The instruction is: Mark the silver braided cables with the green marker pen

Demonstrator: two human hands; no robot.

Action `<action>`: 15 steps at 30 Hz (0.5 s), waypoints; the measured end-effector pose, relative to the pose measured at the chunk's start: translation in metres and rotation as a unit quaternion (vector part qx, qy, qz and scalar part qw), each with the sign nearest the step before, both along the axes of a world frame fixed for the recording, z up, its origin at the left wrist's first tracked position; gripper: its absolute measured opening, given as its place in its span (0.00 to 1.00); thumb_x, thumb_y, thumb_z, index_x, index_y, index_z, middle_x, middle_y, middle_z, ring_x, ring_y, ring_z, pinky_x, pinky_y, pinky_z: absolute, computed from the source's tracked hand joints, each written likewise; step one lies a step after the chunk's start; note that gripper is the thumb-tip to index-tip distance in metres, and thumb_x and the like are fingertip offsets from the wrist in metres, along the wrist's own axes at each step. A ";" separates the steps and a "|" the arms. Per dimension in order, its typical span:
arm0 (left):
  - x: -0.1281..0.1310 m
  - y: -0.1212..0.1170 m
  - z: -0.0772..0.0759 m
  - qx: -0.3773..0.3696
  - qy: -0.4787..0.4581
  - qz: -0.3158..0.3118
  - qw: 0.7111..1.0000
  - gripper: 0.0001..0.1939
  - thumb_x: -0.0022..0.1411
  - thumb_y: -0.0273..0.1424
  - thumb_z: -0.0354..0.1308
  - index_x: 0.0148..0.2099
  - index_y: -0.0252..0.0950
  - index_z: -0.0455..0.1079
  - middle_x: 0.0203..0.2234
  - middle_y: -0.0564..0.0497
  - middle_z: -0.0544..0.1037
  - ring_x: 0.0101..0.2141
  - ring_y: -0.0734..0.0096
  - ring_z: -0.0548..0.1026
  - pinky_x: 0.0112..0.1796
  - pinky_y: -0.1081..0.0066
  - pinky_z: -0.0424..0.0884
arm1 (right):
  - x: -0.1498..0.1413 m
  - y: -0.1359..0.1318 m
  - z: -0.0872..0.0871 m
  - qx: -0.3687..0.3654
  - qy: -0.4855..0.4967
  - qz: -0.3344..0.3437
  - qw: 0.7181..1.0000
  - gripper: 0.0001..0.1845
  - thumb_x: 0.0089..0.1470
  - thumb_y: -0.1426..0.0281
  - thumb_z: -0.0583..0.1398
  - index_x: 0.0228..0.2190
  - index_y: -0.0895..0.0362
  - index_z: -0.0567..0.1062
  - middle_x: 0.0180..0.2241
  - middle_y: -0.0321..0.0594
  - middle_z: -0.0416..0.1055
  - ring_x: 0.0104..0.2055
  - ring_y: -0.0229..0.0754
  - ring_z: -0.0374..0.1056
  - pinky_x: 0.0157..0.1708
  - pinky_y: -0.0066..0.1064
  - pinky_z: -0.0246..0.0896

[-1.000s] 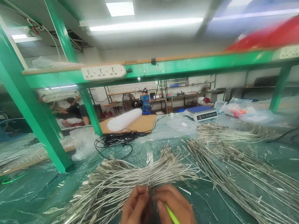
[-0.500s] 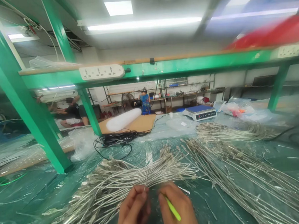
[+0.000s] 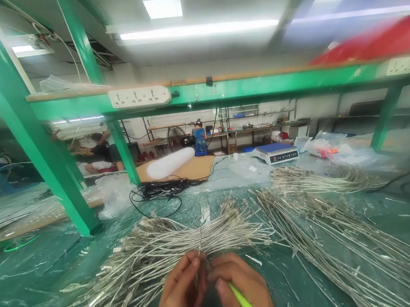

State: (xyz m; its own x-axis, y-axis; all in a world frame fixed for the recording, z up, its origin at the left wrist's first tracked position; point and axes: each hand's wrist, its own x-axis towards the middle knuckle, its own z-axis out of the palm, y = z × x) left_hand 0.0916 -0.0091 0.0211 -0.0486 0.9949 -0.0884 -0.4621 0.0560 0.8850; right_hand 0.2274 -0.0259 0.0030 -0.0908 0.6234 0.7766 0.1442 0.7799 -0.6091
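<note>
My left hand (image 3: 180, 285) pinches one thin silver cable (image 3: 200, 238) between thumb and forefinger, its free part pointing up and away from me. Close by on the right, my right hand (image 3: 244, 281) is closed around a slim tool with a bright yellow-green handle (image 3: 247, 304). Its working end is hidden by the fingers, so its kind cannot be told. The right fingertips are near or touching the cable at the left thumb. Just beyond both hands lies a large bundle of silver braided cables (image 3: 173, 243) with connector ends.
More silver cables (image 3: 306, 241) spread across the right of the plastic-covered bench (image 3: 61, 265). Behind are a digital scale (image 3: 277, 153), a coil of black cable (image 3: 162, 188) and a white foam roll (image 3: 170, 163). A green frame (image 3: 79, 197) with power strips (image 3: 141, 96) crosses overhead. Two people are in the background.
My right hand has come in to the left, its fingertips now beside the left thumb. The yellow-green handle has shifted down and to the right. My left hand stays nearly in place.
</note>
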 end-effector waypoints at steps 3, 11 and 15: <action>0.003 -0.003 0.004 -0.012 -0.002 0.006 1.000 0.13 0.44 0.37 0.71 0.31 0.35 0.77 0.12 0.56 0.71 0.11 0.85 0.55 0.13 0.82 0.48 | -0.001 0.001 0.000 -0.023 0.021 0.006 0.999 0.13 0.55 0.79 0.55 0.38 0.54 0.75 0.35 0.40 0.74 0.37 0.39 0.72 0.37 0.27 0.67; 0.003 -0.003 0.002 0.012 0.020 -0.015 1.000 0.16 0.47 0.41 0.70 0.31 0.32 0.77 0.12 0.55 0.71 0.11 0.88 0.54 0.14 0.83 0.45 | -0.002 0.003 0.003 -0.054 0.077 0.023 0.995 0.11 0.57 0.77 0.55 0.35 0.54 0.76 0.31 0.41 0.74 0.34 0.40 0.72 0.34 0.29 0.65; 0.000 0.000 -0.006 0.016 0.034 -0.027 0.999 0.17 0.48 0.41 0.68 0.34 0.32 0.77 0.13 0.55 0.72 0.11 0.88 0.54 0.15 0.82 0.45 | -0.001 0.004 0.002 -0.061 0.074 0.022 0.995 0.10 0.57 0.76 0.55 0.35 0.55 0.76 0.31 0.41 0.73 0.34 0.41 0.71 0.34 0.29 0.65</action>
State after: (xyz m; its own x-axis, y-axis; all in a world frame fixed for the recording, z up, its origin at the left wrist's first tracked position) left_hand 0.0913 -0.0090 0.0150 0.0005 0.9985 -0.0541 -0.3973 0.0498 0.9163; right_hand 0.2259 -0.0221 0.0048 -0.0103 0.7124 0.7017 0.0142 0.7018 -0.7123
